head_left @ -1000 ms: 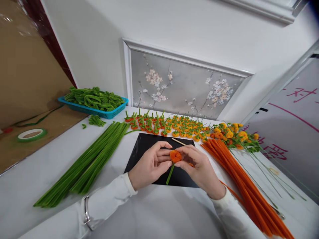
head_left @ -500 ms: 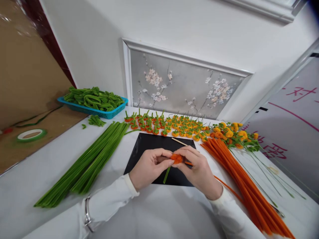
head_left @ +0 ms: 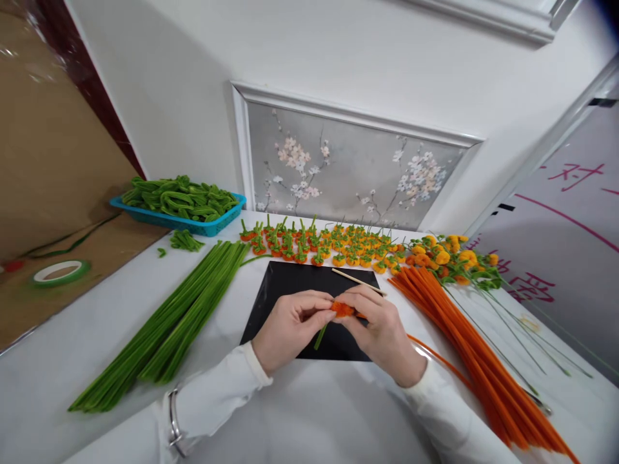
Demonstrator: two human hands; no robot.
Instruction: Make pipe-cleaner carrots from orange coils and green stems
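Observation:
Over a black mat (head_left: 285,277), my left hand (head_left: 293,328) and my right hand (head_left: 380,328) meet at a small fuzzy orange piece (head_left: 342,309). Thumb and fingertips of each hand pinch it from either side. A short green stem (head_left: 320,338) lies below the fingers on the mat. The thin pale stick (head_left: 358,281) rests across the mat's upper right, just beyond my right hand. An orange strip (head_left: 435,357) shows to the right of my right wrist.
Green stems (head_left: 169,322) lie left, orange stems (head_left: 478,361) right. Rows of small orange and yellow flower heads (head_left: 319,245) stand behind the mat. A blue basket (head_left: 213,227) of green pieces is back left, green tape (head_left: 60,272) beside it, finished-looking flowers (head_left: 449,258) back right.
The view has shifted slightly. My right hand has moved a little away from the pale stick, showing more of it. Both hands still pinch the orange piece.

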